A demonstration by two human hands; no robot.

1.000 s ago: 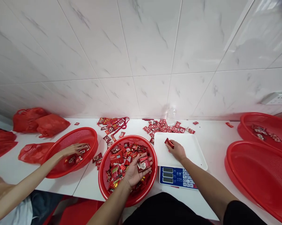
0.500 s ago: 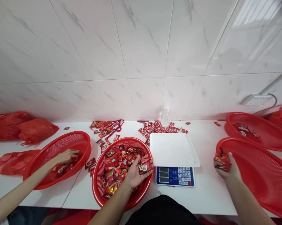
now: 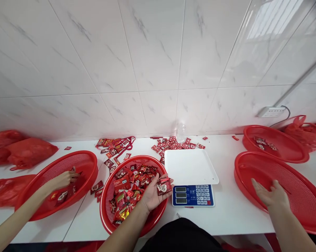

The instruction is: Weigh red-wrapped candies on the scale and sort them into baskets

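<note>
My left hand (image 3: pixel 154 196), palm up over the round red basket (image 3: pixel 103 213), holds a few small wrapped snack packets (image 3: pixel 164 188), with the thumb over their edge. Beneath it the basket is full of mixed red packets (image 3: pixel 126 190). At the right, my right hand (image 3: pixel 272 196) reaches over an oval red basket (image 3: pixel 304 196). Its fingers are spread and I see nothing held in it. Between the two hands stands a digital scale (image 3: pixel 193 196) with a white pan (image 3: pixel 190 166).
A co-worker's hand (image 3: pixel 62 180) is inside another oval basket (image 3: pixel 91 164) on the left. Loose packets (image 3: pixel 170 144) lie behind the scale near a clear plastic container (image 3: pixel 181 132). Red bags (image 3: pixel 32 148) sit at far left. Another basket (image 3: pixel 302 152) stands back right, below a power strip (image 3: pixel 272 112).
My right hand has let go of the packets it held and opened over the right basket. My left hand still holds its packets. The view has shifted slightly right.
</note>
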